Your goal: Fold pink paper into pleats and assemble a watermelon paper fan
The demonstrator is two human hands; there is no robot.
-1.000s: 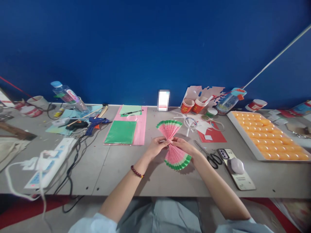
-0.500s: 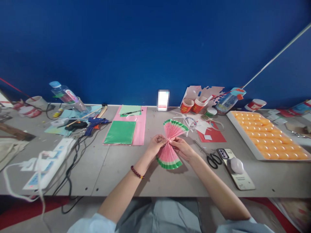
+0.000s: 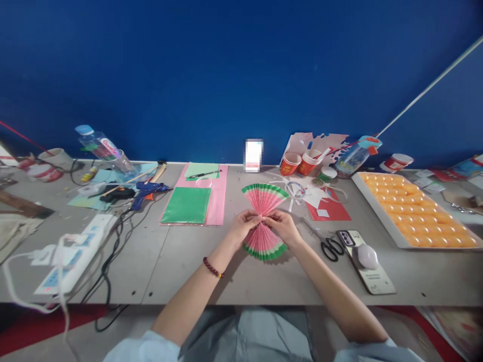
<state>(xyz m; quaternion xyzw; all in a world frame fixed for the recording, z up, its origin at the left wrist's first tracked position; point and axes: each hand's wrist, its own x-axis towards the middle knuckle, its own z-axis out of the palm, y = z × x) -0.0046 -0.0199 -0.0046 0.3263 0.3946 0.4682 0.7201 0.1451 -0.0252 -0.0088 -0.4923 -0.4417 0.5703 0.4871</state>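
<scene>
A pleated paper fan (image 3: 265, 243), coloured like watermelon with pink folds, dark specks and a green rim, spreads into an upper and a lower half from a pinched middle. From the left, my left hand (image 3: 242, 226) is closed on that narrow middle. My right hand (image 3: 282, 227) pinches the same spot from the right, its fingertips nearly meeting those of the left. Just what lies under the fingertips is hidden. To the right of my right hand lie black-handled scissors (image 3: 331, 248).
On the right are a phone (image 3: 381, 281) with a white mouse-like object (image 3: 367, 257) on it and a tray of orange balls (image 3: 430, 211). Red paper cups (image 3: 290, 164) stand behind. Leftward are a green paper pack (image 3: 186, 205), a blue glue gun (image 3: 147, 193) and a power strip (image 3: 81, 251).
The fan's upper half has opened wider and swung to the left. Its lower half has spread further to the right. Both hands stay at the middle.
</scene>
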